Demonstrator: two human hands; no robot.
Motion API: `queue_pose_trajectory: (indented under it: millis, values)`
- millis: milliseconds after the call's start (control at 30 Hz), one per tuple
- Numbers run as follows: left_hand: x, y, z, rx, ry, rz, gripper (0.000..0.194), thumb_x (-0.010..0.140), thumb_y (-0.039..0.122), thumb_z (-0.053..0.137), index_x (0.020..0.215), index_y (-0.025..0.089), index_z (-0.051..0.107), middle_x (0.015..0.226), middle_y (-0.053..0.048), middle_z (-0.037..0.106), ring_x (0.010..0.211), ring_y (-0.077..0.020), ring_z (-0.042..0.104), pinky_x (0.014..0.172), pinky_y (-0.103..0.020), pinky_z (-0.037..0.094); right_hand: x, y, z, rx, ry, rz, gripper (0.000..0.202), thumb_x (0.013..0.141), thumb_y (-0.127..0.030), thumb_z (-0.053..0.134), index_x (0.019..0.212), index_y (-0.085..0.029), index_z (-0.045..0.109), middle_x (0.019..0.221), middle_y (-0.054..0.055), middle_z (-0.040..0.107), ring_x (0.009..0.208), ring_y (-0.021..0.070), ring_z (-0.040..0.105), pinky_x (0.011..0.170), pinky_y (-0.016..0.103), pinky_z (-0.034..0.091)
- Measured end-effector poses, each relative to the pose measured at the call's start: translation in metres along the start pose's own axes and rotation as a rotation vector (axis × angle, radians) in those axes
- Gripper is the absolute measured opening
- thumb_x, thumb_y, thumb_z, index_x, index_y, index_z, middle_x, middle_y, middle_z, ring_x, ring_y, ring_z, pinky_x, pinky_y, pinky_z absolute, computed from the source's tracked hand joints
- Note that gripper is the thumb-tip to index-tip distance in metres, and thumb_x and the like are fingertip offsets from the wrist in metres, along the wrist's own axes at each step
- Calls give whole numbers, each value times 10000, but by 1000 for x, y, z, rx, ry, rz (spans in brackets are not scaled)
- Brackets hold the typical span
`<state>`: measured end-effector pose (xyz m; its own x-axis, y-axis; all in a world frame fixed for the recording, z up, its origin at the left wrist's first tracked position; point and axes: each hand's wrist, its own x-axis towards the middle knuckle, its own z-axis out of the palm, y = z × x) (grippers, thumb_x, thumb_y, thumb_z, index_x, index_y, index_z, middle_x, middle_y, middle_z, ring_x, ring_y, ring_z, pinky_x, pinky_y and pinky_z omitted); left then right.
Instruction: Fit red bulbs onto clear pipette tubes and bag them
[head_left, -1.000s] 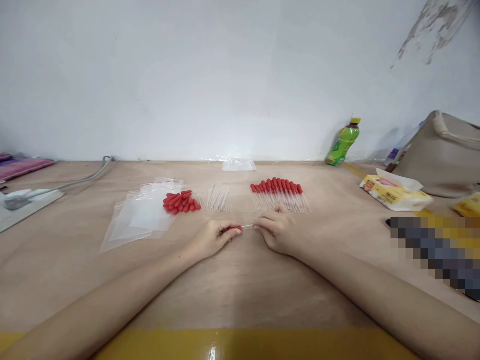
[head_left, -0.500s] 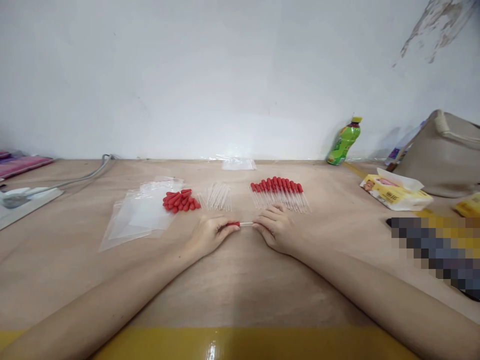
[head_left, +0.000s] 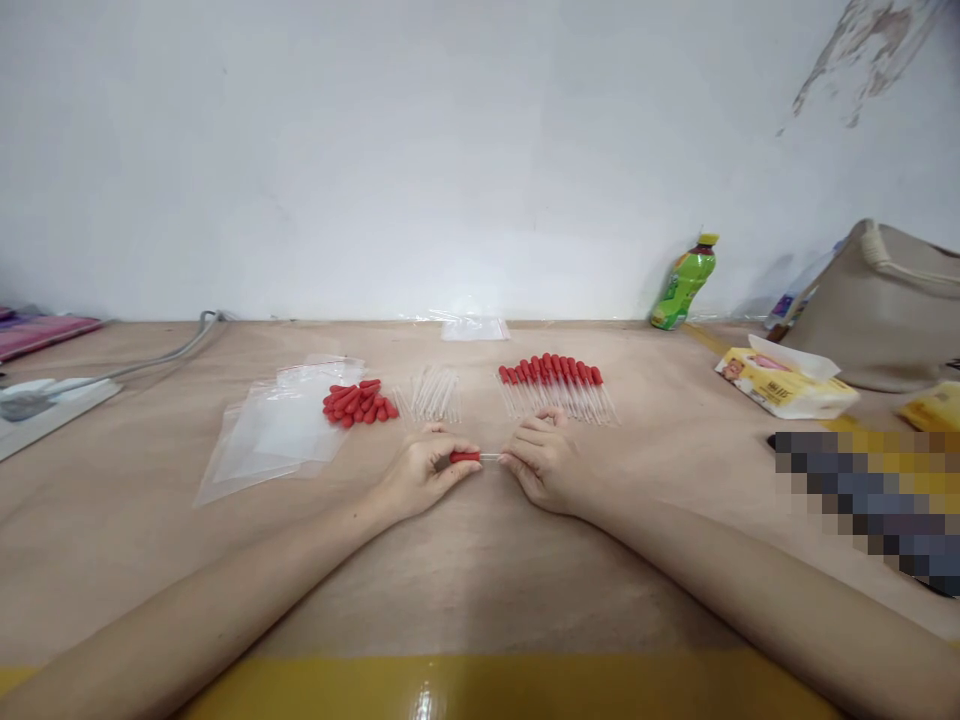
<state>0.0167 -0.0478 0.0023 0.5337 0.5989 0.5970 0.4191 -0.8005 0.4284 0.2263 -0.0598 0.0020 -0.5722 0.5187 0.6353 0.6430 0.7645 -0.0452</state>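
My left hand [head_left: 420, 472] pinches a red rubber dropper bulb [head_left: 464, 457] between thumb and fingers. My right hand [head_left: 544, 460] grips a thin clear dropper tube [head_left: 490, 458], whose left end meets the bulb's open end; how deep it sits inside is hidden. Beyond my left hand lies a heap of loose red bulbs [head_left: 356, 403]. Several bare clear tubes [head_left: 436, 394] lie side by side between the heap and my right hand. Behind the right hand, a fanned row of droppers [head_left: 559, 385] shows red bulbs on clear tubes.
Clear zip bags [head_left: 289, 425] overlap at the left, and another bag [head_left: 475, 328] lies by the wall. A green bottle [head_left: 684, 285] leans at the back right, near a tissue pack [head_left: 784, 385] and a beige bag [head_left: 874, 310]. A cable [head_left: 161, 355] runs along the left.
Both hands have come slightly nearer the table's front edge with the bulb and tube. Less of the tube shows between them, and more of the red bulb shows in my left fingers.
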Motion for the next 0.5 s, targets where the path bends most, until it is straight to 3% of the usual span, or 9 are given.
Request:
queue_pose_trajectory:
  millis: [133, 333, 500]
  values:
    - [-1, -3, 2, 17, -20, 54, 132, 782, 248, 602, 871, 155, 632, 746, -23, 688, 666, -130, 601, 781, -322, 428, 0, -1, 2, -26, -2, -11, 281, 874, -235, 395, 644, -163, 539, 607, 6, 550, 670, 125, 464, 804, 348, 250]
    - [1, -4, -3, 72, -71, 4, 164, 795, 310, 581, 873, 176, 633, 771, -21, 690, 691, -139, 613, 847, -349, 414, 1, -1, -2, -76, -32, -5, 272, 879, -252, 412, 686, -175, 586, 651, 10, 578, 703, 131, 468, 813, 352, 243]
    - [0, -6, -11, 166, -88, -103, 335, 765, 366, 601, 1046, 184, 592, 1004, -72, 650, 917, -205, 592, 824, -360, 451, -2, 10, -9, -135, 30, 98, 250, 860, -287, 458, 713, -192, 636, 739, 34, 598, 719, 150, 480, 709, 323, 275]
